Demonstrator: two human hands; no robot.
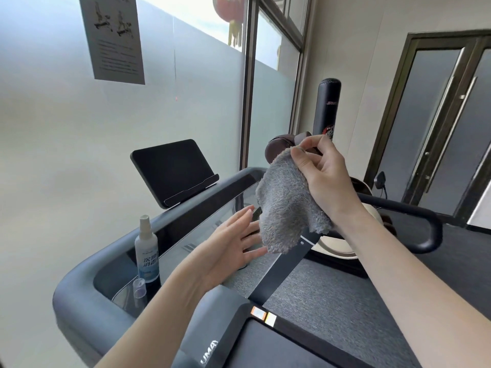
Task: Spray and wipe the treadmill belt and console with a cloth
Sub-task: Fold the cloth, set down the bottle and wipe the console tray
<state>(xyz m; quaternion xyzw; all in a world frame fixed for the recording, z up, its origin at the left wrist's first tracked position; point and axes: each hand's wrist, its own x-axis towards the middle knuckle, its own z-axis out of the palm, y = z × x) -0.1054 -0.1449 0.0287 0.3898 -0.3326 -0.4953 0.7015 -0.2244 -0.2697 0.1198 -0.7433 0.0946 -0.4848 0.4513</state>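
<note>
My right hand (322, 171) pinches the top edge of a grey fluffy cloth (285, 205), which hangs down over the treadmill console (170, 224). Just left of the cloth's lower part, my left hand (233, 245) is held flat with straight fingers, fingertips close to the cloth. A white spray bottle (147, 248) with blue print stands upright in the console's left tray, and its clear cap (139, 288) lies in front of it. The dark screen (171, 170) rises at the back of the console. The black belt (268, 349) shows at the bottom.
Frosted glass wall with a poster (113, 35) to the left. The right handrail (414, 216) curves behind my right arm. A black punching bag (326, 107) and a brown massage chair (279, 148) stand behind, with dark doors (438, 115) at the far right.
</note>
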